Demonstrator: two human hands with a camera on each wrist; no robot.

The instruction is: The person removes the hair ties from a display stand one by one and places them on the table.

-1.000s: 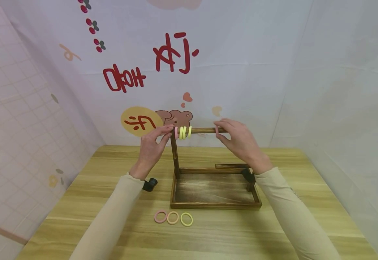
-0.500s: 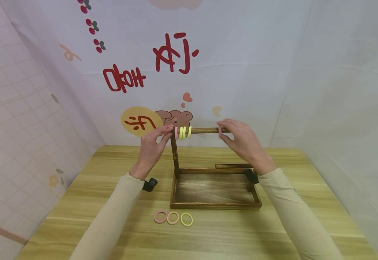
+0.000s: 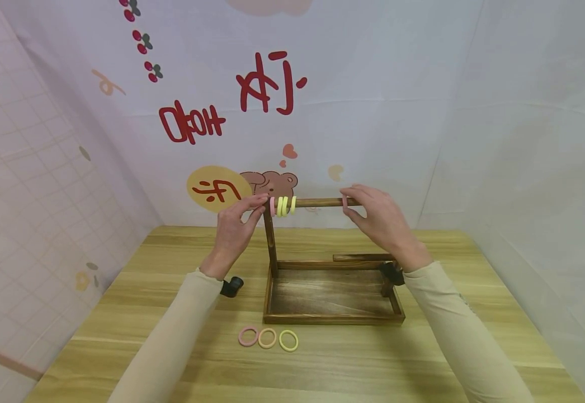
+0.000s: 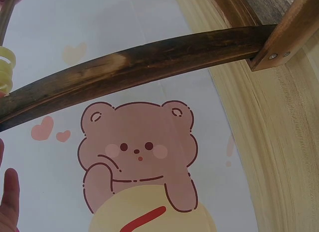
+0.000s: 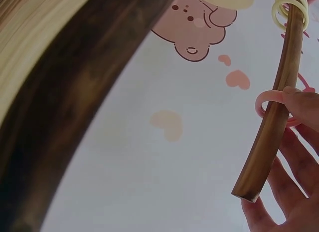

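A dark wooden stand has a tall post (image 3: 270,240) and a horizontal bar (image 3: 317,202). My left hand (image 3: 234,226) grips the top corner, where bar and post meet; only part of it shows at the left wrist view's edge. Beside those fingers a pink ring (image 3: 272,206) and several yellow rings (image 3: 282,207) hang on the bar. Farther right, my right hand (image 3: 380,215) pinches another pink ring (image 5: 271,95) between thumb and fingers. This ring encircles the bar close to its free right end (image 5: 246,194).
The stand's shallow tray base (image 3: 333,319) rests on the wooden table (image 3: 161,313), with a lower bar (image 3: 358,257) at its right. Before it lie a pink ring (image 3: 240,337), a peach ring (image 3: 267,347) and a yellow ring (image 3: 289,350). A printed white backdrop (image 3: 383,112) stands behind.
My right hand has slid the pink ring a short way rightward along the bar, toward its free end. The left hand and the other rings stay put.
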